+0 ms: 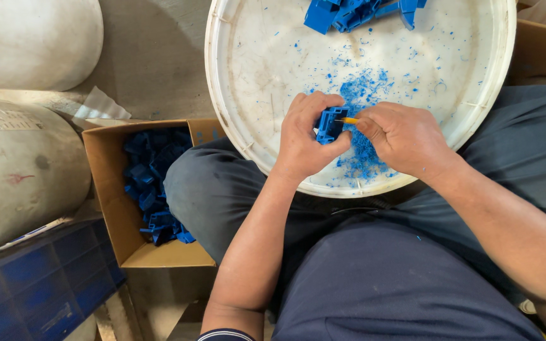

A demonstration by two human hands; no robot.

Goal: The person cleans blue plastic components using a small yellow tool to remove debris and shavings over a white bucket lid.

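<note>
A small blue plastic part [331, 125] is clamped in the left hand [306, 136] above a white tub [235, 95]; a yellow-handled blade [349, 120] is gripped by the right hand [406, 137], touching it.

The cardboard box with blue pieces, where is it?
In the head view, the cardboard box sits low on the left, beside the person's knee, between the white barrel and white tub.
</note>
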